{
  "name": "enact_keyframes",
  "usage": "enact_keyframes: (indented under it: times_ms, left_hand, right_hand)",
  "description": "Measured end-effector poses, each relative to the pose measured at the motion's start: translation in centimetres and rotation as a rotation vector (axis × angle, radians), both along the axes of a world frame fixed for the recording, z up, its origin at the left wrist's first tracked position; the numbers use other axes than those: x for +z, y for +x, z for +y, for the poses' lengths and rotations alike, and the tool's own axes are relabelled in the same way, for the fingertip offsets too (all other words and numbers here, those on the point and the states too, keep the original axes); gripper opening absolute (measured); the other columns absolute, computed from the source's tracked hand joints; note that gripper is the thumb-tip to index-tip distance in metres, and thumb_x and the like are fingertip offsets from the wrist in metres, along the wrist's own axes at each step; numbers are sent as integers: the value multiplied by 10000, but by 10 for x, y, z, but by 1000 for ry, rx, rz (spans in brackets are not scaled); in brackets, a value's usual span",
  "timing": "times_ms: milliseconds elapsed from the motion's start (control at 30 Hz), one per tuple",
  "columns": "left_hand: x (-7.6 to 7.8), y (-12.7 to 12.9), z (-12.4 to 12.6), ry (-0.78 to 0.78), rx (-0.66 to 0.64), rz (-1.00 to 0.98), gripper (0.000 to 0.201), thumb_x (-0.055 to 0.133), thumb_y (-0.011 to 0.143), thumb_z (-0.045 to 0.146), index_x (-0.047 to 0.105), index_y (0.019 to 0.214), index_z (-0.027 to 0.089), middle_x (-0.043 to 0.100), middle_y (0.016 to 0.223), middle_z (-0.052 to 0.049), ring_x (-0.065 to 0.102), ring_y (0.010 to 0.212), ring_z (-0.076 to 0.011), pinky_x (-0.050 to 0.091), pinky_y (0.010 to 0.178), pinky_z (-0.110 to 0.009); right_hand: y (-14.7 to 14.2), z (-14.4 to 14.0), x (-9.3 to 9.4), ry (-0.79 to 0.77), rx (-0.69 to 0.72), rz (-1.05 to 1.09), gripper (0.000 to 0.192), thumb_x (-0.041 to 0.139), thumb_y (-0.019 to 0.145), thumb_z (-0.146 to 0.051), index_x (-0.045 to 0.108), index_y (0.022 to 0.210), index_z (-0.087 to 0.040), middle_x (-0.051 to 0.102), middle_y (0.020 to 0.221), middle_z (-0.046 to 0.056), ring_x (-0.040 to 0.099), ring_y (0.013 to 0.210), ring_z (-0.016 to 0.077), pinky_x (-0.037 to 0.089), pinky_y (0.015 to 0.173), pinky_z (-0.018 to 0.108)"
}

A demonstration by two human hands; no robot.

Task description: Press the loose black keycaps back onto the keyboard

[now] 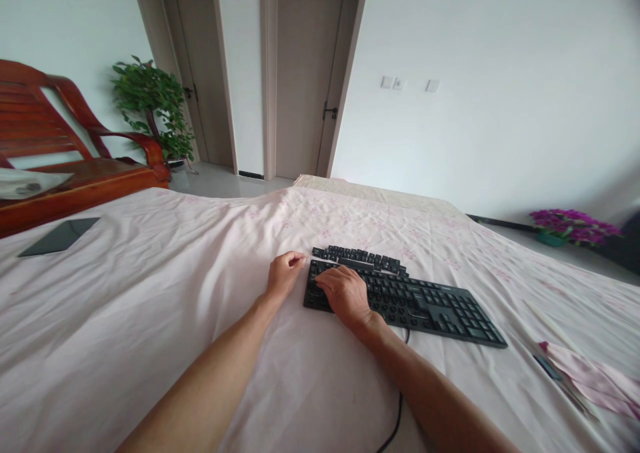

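A black computer keyboard [445, 306] lies at a slant on the pink floral bedsheet. Along its far edge sit loose black keycaps [390, 262] in uneven rows, with a long spacebar-like one among them. Just off the keyboard's left end, my left hand [286, 272] is closed in a pinch; whatever is between the fingertips is too small to tell. My right hand [346, 292] rests over the left part of the keyboard, its fingers bent together and pointing down at the keys. Its fingertips are partly hidden, so anything in them cannot be made out. Several key positions near it look bare of caps.
A black cable [400, 410] runs from the keyboard toward me. At right lie a pink cloth [595, 380] and a slim dark tool [547, 366]. A dark flat tablet-like object [60, 236] is at far left. Beyond stand a wooden bench [115, 180] and a plant [150, 100].
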State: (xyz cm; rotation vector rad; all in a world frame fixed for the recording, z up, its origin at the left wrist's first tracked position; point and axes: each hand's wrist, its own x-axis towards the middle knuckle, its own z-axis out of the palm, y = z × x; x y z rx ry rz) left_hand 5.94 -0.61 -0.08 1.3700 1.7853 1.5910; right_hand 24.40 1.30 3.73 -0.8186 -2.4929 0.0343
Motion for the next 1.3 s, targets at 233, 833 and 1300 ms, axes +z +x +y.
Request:
enact_keyframes:
  times_ms: [233, 833, 1300]
  left_hand:
    - [-3, -1, 2, 5, 2, 12, 217, 579, 794, 326, 726, 880, 191, 744, 843, -37, 683, 793, -181, 509, 737, -261]
    - [-1, 1, 0, -12, 4, 37, 220, 579, 788, 328, 732, 876, 196, 749, 889, -40, 680, 819, -183, 510, 764, -262]
    - [-1, 1, -1, -46, 12, 72, 225, 577, 776, 323, 734, 892, 211, 751, 890, -24, 680, 823, -184, 503, 770, -264]
  right_hand:
    - [-2, 1, -3, 41, 5, -23, 138, 599, 887, -255, 728, 917, -291, 722, 911, -17, 575, 862, 166, 373, 777, 281]
    - [-1, -4, 3, 102, 69, -113, 198, 527, 929, -244, 716, 873, -256, 693, 941, 11, 528, 894, 167, 342, 781, 310]
    - [-9, -19, 15, 217, 64, -355, 175, 519, 846, -88, 662, 804, -178, 655, 908, 82, 477, 929, 227, 316, 735, 371]
